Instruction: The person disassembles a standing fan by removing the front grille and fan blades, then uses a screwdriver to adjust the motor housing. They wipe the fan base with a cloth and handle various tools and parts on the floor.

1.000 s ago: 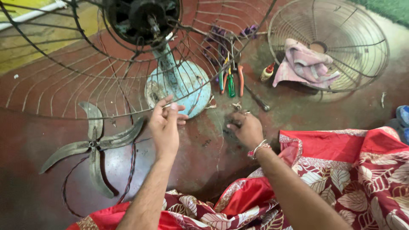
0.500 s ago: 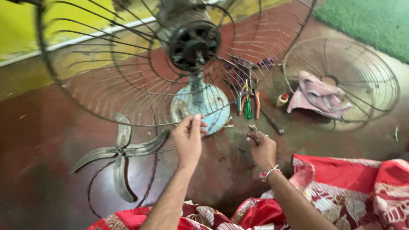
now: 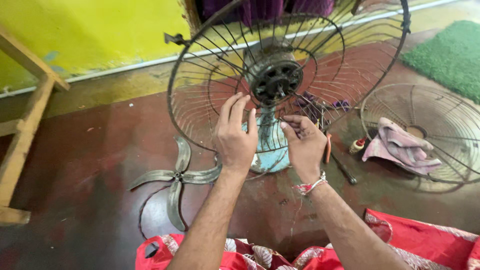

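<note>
My left hand [image 3: 235,137] is raised at the fan [image 3: 275,80], fingers loosely spread against the wire guard [image 3: 200,95], holding nothing I can see. My right hand [image 3: 305,142] sits just beside it at 3 o'clock, thumb and forefinger pinched together; cannot tell if anything small is in that grip. Fan stands upright on the floor [image 3: 90,150], motor hub [image 3: 276,82] at 12 o'clock from both hands, blue base [image 3: 270,150] between them. Loose blade [image 3: 175,177] lies flat at 8 o'clock. Second guard [image 3: 425,130] with a pink rag [image 3: 397,147] at 3 o'clock. Red cloth [image 3: 430,240] over my lap.
</note>
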